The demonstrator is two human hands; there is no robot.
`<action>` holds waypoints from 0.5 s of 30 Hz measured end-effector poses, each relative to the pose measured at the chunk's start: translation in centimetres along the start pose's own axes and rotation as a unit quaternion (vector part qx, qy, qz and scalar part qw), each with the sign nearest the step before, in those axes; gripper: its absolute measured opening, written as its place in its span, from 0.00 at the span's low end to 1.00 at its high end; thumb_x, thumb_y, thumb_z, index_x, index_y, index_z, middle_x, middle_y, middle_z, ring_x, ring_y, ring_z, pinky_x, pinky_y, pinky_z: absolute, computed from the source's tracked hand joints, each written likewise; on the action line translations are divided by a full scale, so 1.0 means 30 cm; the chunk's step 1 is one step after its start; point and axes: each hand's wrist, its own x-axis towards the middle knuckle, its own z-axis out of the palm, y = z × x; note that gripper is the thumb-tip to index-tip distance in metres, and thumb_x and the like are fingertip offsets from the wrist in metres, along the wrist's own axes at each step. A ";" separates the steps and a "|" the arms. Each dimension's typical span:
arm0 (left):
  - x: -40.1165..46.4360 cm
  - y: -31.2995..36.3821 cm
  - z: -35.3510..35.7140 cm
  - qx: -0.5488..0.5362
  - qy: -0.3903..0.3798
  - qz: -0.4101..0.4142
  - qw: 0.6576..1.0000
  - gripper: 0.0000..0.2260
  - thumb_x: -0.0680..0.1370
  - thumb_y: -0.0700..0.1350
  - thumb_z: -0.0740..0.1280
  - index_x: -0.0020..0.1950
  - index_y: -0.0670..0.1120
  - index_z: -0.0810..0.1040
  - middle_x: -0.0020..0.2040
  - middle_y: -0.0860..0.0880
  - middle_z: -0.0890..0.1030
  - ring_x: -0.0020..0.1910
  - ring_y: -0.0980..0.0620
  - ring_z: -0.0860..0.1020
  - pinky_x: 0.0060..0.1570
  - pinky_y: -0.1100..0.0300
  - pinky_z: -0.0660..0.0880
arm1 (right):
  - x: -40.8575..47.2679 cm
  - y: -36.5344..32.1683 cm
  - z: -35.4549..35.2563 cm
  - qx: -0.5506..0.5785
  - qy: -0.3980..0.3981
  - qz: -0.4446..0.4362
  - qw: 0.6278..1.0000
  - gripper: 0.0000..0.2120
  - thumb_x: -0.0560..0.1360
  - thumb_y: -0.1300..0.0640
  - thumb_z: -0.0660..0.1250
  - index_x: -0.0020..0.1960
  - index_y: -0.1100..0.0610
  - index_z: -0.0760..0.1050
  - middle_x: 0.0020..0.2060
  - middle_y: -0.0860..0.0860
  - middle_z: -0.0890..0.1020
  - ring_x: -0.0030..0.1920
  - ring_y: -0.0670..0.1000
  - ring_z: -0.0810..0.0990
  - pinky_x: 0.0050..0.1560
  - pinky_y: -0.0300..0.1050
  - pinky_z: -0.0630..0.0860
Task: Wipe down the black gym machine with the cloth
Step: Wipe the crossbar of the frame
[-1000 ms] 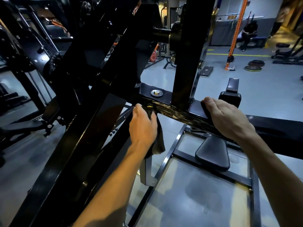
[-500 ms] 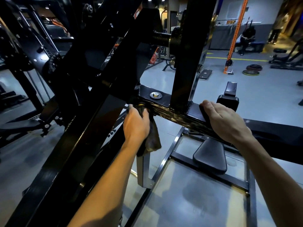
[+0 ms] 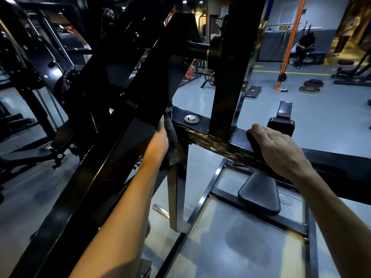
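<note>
The black gym machine (image 3: pixel 202 137) fills the view: a thick slanted beam on the left, an upright post in the middle and a horizontal crossbar with a wet, streaked front face. My left hand (image 3: pixel 161 135) reaches up behind the slanted beam, which hides its fingers. A dark cloth (image 3: pixel 173 149) hangs down from that hand against the left end of the crossbar. My right hand (image 3: pixel 275 149) rests on top of the crossbar to the right of the post, its fingers draped over the near edge.
A black padded seat (image 3: pixel 259 195) sits below the crossbar on the floor frame. A metal bolt cap (image 3: pixel 191 118) lies on the crossbar's top. Weight plates (image 3: pixel 312 86) and an orange rack post (image 3: pixel 289 43) stand far right. A person sits on a bench (image 3: pixel 305 47) at the back.
My left hand has moved up and left with the cloth, slipping behind the slanted beam so its fingers are now hidden. My right hand has stayed on the crossbar.
</note>
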 end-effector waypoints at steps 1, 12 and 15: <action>0.002 0.005 0.002 0.003 0.002 0.017 1.000 0.28 0.87 0.58 0.49 0.76 0.39 0.69 0.70 0.38 0.75 0.72 0.40 0.71 0.56 0.60 0.68 | 0.001 -0.002 0.001 -0.004 0.000 -0.002 1.000 0.44 0.75 0.27 0.36 0.59 0.58 0.77 0.56 0.56 0.83 0.58 0.60 0.78 0.62 0.62 0.72; 0.050 -0.025 0.014 0.013 -0.001 0.108 0.994 0.23 0.88 0.51 0.50 0.77 0.39 0.68 0.75 0.39 0.72 0.75 0.41 0.69 0.60 0.67 0.66 | 0.003 0.011 0.000 0.013 -0.011 -0.009 1.000 0.43 0.75 0.27 0.37 0.58 0.58 0.77 0.55 0.55 0.83 0.57 0.59 0.78 0.63 0.61 0.71; 0.014 -0.045 0.057 0.064 0.068 0.188 0.978 0.14 0.87 0.48 0.59 0.70 0.44 0.72 0.58 0.44 0.81 0.58 0.49 0.81 0.48 0.68 0.73 | 0.004 0.010 0.002 0.011 -0.011 -0.005 1.000 0.42 0.76 0.28 0.38 0.58 0.58 0.77 0.55 0.55 0.83 0.57 0.59 0.78 0.64 0.61 0.70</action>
